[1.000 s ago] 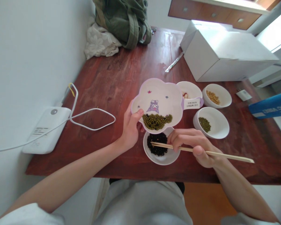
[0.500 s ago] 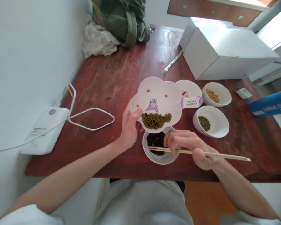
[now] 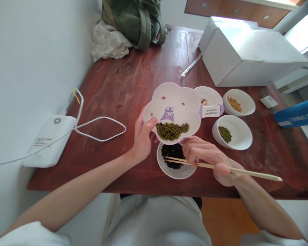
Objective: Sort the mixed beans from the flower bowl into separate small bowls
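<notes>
My left hand [image 3: 143, 137] grips the left rim of a flower-shaped white and purple plate [image 3: 175, 102], held tilted toward me above the table. Green beans [image 3: 171, 131] are heaped at its near lower edge. Under that edge stands a small white bowl [image 3: 176, 171] with black beans [image 3: 172, 151] in it. My right hand [image 3: 210, 157] holds a pair of wooden chopsticks [image 3: 246, 171], their tips over the black beans.
To the right stand a white bowl with green beans [image 3: 232, 132], one with yellow beans [image 3: 239, 101] and a small dish [image 3: 209, 95] behind the plate. White boxes [image 3: 246, 54] sit at the back right, a green bag [image 3: 136, 18] at the back, a white device with cable [image 3: 50, 140] at left.
The view has shifted slightly. The chopstick tips have stayed over the black beans and my right hand has edged a little up toward the plate's rim. The plate stays tilted in my left hand.
</notes>
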`<state>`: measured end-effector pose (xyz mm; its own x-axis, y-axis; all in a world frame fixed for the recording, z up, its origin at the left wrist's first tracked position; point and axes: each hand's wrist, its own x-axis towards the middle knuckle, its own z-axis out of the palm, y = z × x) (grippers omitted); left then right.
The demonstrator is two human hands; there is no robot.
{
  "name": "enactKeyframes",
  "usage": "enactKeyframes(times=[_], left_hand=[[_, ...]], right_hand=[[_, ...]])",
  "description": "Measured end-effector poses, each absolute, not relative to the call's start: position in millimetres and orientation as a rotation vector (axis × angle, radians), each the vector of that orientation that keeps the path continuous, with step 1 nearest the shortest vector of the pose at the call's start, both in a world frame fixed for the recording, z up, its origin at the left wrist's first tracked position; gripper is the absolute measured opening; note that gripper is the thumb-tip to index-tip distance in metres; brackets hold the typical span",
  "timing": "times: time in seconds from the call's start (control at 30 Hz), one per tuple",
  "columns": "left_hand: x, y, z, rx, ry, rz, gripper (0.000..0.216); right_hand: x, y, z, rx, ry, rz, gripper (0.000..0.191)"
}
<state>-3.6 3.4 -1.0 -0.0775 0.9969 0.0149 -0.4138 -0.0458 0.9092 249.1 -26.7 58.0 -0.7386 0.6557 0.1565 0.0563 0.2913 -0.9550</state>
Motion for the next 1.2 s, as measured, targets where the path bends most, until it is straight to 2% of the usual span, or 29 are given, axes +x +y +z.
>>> enactKeyframes(times=[1.2], left_hand=[[-3.9, 2.8, -5.9, 0.921, 0.935, 1.445, 0.064]], right_hand=[[250.1, -25.8, 60.9, -0.599, -2.091, 1.430, 0.085]])
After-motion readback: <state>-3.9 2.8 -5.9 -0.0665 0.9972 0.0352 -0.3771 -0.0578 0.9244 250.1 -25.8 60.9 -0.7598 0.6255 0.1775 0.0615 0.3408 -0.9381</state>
